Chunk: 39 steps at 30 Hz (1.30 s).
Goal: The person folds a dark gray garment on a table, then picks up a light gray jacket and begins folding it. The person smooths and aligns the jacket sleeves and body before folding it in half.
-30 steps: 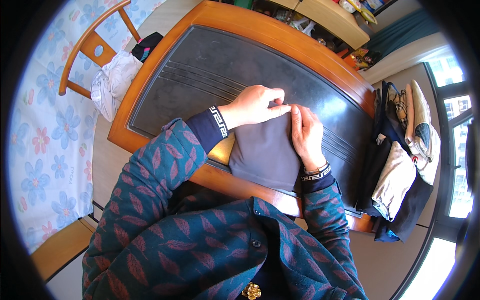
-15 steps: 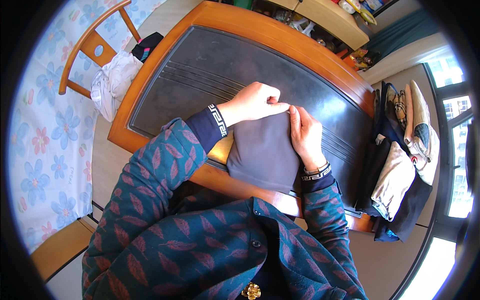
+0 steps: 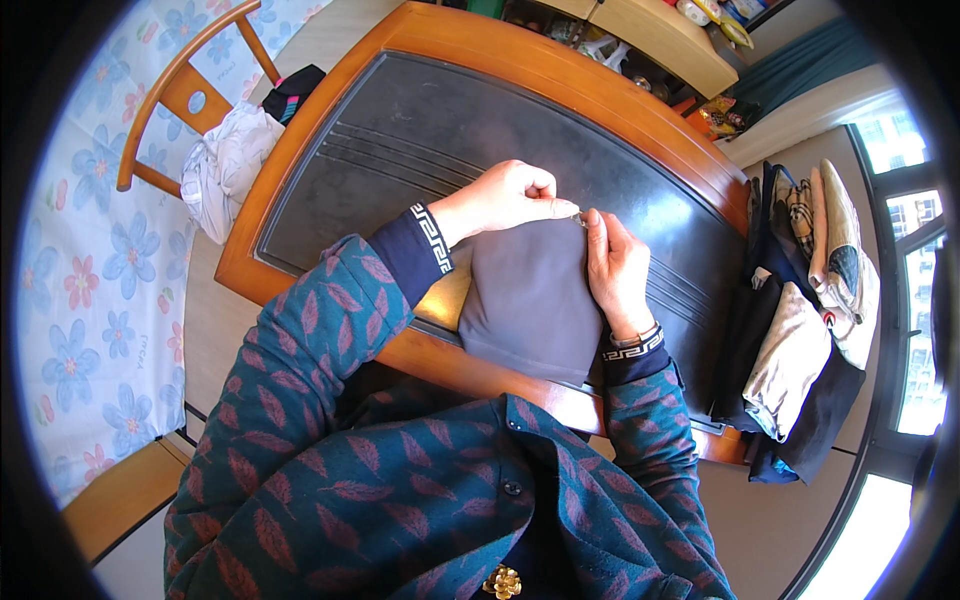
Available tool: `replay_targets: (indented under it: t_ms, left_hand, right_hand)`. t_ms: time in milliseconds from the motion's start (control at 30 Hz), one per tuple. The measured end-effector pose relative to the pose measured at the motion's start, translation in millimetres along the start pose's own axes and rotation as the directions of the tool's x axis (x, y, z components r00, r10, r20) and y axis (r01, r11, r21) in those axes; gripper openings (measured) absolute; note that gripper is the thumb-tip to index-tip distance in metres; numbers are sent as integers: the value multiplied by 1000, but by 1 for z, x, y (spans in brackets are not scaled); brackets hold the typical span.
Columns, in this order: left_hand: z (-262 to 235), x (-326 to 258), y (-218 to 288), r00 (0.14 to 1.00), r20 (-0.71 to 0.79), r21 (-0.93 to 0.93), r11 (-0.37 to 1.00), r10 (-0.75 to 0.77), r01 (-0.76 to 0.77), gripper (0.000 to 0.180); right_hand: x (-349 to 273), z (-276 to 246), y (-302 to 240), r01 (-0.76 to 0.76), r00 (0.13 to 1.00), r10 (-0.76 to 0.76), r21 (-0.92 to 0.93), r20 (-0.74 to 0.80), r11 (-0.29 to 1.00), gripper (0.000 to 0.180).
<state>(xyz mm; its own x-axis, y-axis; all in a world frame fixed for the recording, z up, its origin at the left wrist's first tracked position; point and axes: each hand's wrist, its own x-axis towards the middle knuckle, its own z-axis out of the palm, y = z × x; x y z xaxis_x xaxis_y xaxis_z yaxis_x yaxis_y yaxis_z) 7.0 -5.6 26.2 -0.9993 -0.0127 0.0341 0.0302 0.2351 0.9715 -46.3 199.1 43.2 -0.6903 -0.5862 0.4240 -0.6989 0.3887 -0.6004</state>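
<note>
A folded dark grey garment [image 3: 530, 300] lies on the near part of a wooden table with a black inset top [image 3: 400, 130]. My left hand [image 3: 505, 197] is closed at the garment's far edge, pinching it between thumb and fingers. My right hand [image 3: 617, 268] rests along the garment's right side, its fingertips pinching the same far corner next to my left hand. Both forearms are in dark blue sleeves with a leaf pattern.
A wooden chair [image 3: 185, 95] at the table's far left carries white cloth [image 3: 225, 165] and a dark item [image 3: 295, 92]. A pile of clothes [image 3: 800, 340] hangs at the table's right end. Shelves with small items [image 3: 660, 30] stand beyond the table. A floral mat [image 3: 90, 270] covers the floor on the left.
Both hands stayed at the garment's far edge; my left hand's fingers have tightened into a pinch at the corner. The garment has barely shifted.
</note>
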Motion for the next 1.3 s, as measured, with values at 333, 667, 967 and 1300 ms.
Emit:
replay_targets:
  t_ms: [333,667,967,1300]
  left_hand:
    - [-2,-2,6,995,-53,233,970,86,-71,42]
    - [4,-6,12,793,-234,552,748,563,-369,24]
    - [23,-14,8,917,184,565,726,353,-393,93]
    - [18,-11,3,960,189,591,757,206,-279,61]
  right_hand:
    - [1,2,-1,18,1000,-18,15,-19,1000,20]
    - [-1,5,5,-6,1000,6,-49,-2,999,19]
    - [-3,7,6,-12,999,15,-69,52,998,16]
    - [-2,5,-1,7,1000,-7,24,-3,1000,14]
